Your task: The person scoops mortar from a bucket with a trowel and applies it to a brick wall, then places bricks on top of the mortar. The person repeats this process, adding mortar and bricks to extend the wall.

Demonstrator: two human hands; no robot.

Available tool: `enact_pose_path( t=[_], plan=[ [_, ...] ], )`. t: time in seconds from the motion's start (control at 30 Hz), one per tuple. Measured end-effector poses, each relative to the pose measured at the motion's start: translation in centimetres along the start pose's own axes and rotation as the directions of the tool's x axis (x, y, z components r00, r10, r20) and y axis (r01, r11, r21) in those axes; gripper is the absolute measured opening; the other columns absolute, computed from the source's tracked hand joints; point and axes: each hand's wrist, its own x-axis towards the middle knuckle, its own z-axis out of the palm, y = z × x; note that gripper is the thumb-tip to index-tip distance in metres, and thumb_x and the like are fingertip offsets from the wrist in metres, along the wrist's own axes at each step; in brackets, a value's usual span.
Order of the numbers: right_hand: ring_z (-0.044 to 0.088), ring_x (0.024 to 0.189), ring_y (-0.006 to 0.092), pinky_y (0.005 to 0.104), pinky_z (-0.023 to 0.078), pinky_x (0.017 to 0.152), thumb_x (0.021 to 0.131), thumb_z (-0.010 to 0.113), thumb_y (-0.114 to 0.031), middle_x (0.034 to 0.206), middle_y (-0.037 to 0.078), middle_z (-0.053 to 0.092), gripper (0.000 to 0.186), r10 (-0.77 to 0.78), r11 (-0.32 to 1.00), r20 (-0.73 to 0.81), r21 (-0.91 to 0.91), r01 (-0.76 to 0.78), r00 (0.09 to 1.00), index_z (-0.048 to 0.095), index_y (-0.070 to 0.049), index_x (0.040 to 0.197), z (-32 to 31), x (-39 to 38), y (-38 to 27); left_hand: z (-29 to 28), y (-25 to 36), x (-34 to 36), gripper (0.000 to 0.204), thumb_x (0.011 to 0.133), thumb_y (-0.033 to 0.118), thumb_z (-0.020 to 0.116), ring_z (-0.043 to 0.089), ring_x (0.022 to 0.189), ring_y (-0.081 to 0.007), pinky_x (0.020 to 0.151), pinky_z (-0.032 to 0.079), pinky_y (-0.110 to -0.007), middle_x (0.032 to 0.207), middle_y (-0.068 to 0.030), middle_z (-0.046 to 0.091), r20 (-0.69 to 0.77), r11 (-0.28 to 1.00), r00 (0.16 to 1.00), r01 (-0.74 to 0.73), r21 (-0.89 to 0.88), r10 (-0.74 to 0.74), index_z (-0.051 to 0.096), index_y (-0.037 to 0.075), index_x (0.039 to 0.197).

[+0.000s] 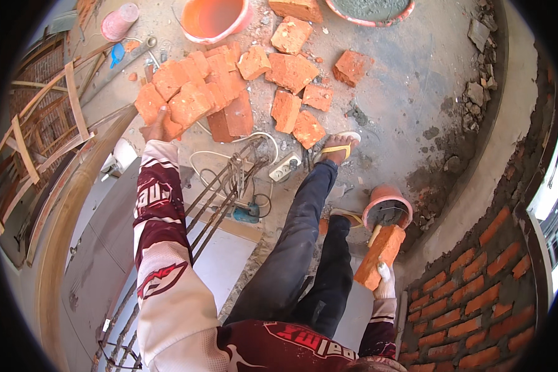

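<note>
My left hand [159, 124] reaches far out to a heap of broken red bricks [229, 87] on the dusty floor and grips a brick [150, 104] at the heap's left edge. My right hand [385, 280], in a pale glove, holds another red brick [381, 253] upright beside my right leg. That brick stands just below a small orange bucket [387, 208] with a wooden handle sticking out of it. My feet in yellow sandals [339, 147] stand on the concrete.
A red brick wall [483, 304] rises at the lower right. An orange tub [216, 18] and a pan of grey mortar [371, 9] sit at the far edge. Steel rebar [226, 192], white cables and a power strip [285, 166] lie near my feet. Wooden frames [43, 130] stand left.
</note>
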Motion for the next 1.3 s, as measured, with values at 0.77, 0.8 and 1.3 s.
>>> enact_pose_path(
  t=[0.77, 0.8, 1.3],
  plan=[
    [0.054, 0.130, 0.0246, 0.0384, 0.047, 0.108, 0.075, 0.088, -0.015, 0.149, 0.015, 0.048, 0.118, -0.388, 0.825, 0.375, -0.265, 0.499, 0.842, 0.012, -0.001, 0.166, 21.1, -0.2, -14.1, 11.5, 4.5, -39.8, 0.089, 0.085, 0.040, 0.075, 0.063, 0.125, -0.0334, 0.106, 0.054, -0.050, 0.143, -0.0169, 0.058, 0.981, 0.433, 0.192, 0.881, -0.189, 0.035, 0.036, 0.004, 0.156],
    [0.059, 0.123, 0.0237, 0.0364, 0.052, 0.103, 0.071, 0.088, -0.019, 0.140, 0.013, 0.055, 0.116, -0.396, 0.814, 0.376, -0.278, 0.510, 0.838, 0.022, -0.005, 0.165, 21.8, -0.9, -14.5, 11.9, 4.6, -41.3, 0.090, 0.083, 0.037, 0.076, 0.062, 0.127, -0.0331, 0.107, 0.053, -0.049, 0.145, -0.0170, 0.057, 0.988, 0.471, 0.152, 0.870, -0.146, 0.025, 0.036, 0.004, 0.157],
    [0.049, 0.141, 0.0392, 0.0483, 0.040, 0.117, 0.066, 0.096, -0.055, 0.155, 0.027, 0.042, 0.129, -0.502, -0.002, 0.562, -0.761, 0.649, 0.657, 0.028, 0.006, 0.158, 24.1, -5.7, -12.5, 4.6, 4.7, -48.7, 0.115, 0.088, 0.083, 0.056, 0.043, 0.148, -0.0272, 0.122, 0.038, -0.044, 0.163, -0.0128, 0.039, 0.992, 0.597, 0.065, 0.802, 0.014, -0.111, 0.018, 0.006, 0.165]
  ],
)
